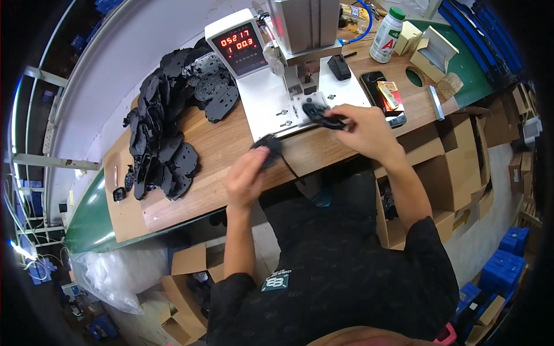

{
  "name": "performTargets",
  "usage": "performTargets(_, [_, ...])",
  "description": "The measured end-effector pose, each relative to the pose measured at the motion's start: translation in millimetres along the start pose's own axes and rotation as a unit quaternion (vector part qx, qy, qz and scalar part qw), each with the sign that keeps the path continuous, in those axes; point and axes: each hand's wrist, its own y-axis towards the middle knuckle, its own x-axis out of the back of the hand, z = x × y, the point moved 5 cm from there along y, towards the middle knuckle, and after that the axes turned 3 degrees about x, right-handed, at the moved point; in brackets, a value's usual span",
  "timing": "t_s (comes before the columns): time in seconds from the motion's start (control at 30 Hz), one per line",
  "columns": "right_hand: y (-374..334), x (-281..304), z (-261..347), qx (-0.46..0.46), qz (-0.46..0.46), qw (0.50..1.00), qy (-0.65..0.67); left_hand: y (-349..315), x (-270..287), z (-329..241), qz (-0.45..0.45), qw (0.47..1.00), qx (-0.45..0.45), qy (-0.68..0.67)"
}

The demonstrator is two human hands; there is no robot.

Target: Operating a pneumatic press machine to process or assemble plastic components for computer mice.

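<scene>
In my left hand, held over the front edge of the wooden bench, is a small dark part, blurred by motion. My right hand grips a black plastic part at the front of a bench press, just over its small fixture; whether the part touches the fixture I cannot tell. The press stands on a white base plate. A white control box with a lit red display sits on the plate's left. Another black piece lies right of the press head.
A heap of flat black plastic plates covers the bench's left side. To the right are a phone with a small red and yellow box on it, a white bottle with a green cap, and an open carton. Cardboard boxes stand below.
</scene>
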Motion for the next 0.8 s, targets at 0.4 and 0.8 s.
performTargets(0.4, [-265.2, 32.6, -183.4, -0.338, -0.217, 0.914, 0.052, 73.4, -92.7, -0.9, 0.106, 0.97, -0.211, -0.051])
performTargets(0.8, [-199.5, 12.5, -167.5, -0.267, -0.164, 0.949, 0.033, 72.5, -104.0, 20.8, 0.164, 0.963, -0.198, -0.085])
